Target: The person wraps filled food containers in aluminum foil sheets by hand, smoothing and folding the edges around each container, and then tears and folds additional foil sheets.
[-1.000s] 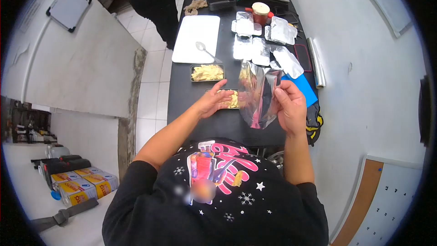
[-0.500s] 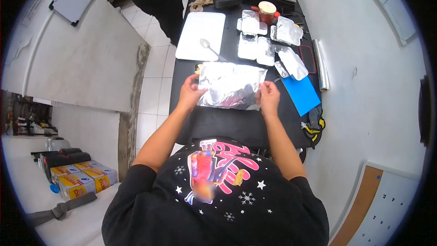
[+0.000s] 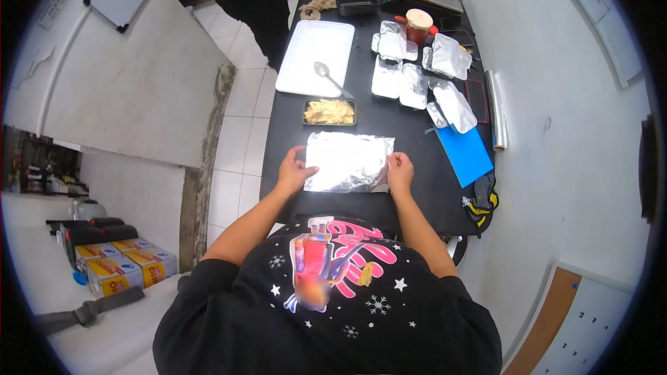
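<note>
At frame centre, the left hand [image 3: 293, 171] and right hand [image 3: 400, 172] pinch opposite edges of the foil sheet [image 3: 349, 162]; uneven tension between the two grips could crease or tear it.

My left hand [image 3: 294, 171] and right hand [image 3: 398, 171] hem in a rectangular sheet of shiny silver foil [image 3: 349, 162] from either side. Rightward, bare black tabletop [image 3: 432, 184] gives a hand room as far as a flat blue rectangle [image 3: 464, 156]. Straight ahead, a black rectangular tray of pale yellow pieces [image 3: 330, 124] blocks the way, only a narrow gap beyond the foil. Between that tray and the flat silver foil-covered packs [image 3: 414, 87], a lane runs open, narrowed farther on by a silver metal spoon [image 3: 333, 78]. To my left, only a thin strip borders the table edge.
</note>
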The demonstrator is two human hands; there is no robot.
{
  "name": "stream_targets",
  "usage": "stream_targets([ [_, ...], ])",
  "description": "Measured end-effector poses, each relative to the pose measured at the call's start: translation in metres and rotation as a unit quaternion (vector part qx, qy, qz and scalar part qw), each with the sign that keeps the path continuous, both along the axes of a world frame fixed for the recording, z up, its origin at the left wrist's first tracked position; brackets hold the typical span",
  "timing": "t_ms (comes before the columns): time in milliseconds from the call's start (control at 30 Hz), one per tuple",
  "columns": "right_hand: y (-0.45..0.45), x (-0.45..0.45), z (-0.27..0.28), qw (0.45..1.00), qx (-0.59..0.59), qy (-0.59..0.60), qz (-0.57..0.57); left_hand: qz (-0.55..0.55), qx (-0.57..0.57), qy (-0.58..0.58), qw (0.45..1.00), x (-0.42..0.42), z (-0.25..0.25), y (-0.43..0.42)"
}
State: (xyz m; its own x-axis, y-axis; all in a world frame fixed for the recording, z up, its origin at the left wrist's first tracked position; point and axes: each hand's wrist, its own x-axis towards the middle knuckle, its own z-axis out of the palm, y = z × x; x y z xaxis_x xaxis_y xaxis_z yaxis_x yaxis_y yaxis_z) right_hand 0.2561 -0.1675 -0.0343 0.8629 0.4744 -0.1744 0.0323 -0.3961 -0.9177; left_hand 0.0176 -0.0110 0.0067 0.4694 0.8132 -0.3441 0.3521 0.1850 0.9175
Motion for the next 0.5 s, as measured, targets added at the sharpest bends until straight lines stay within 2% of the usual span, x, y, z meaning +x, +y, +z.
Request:
stream_targets([
  [67,0.001,0.001,-0.006,0.999,0.026,0.024,0.007,0.016,-0.021,-0.053,0.998,-0.001,-0.003,-0.001],
  [133,0.003,-0.001,0.001,0.994,0.088,0.071,0.014,0.009,-0.092,-0.08,0.992,0.0,-0.005,0.006],
  [233,0.001,0.004,0.023,0.962,0.128,0.239,0.039,-0.008,-0.131,-0.078,0.988,0.006,0.015,0.011],
  [367,0.002,0.017,0.023,0.937,0.151,0.307,0.076,-0.018,-0.19,-0.159,0.969,0.014,0.012,0.018],
  [500,0.003,0.015,0.025,0.918,0.166,0.351,0.078,-0.037,-0.266,-0.178,0.947,0.02,0.012,0.021],
])
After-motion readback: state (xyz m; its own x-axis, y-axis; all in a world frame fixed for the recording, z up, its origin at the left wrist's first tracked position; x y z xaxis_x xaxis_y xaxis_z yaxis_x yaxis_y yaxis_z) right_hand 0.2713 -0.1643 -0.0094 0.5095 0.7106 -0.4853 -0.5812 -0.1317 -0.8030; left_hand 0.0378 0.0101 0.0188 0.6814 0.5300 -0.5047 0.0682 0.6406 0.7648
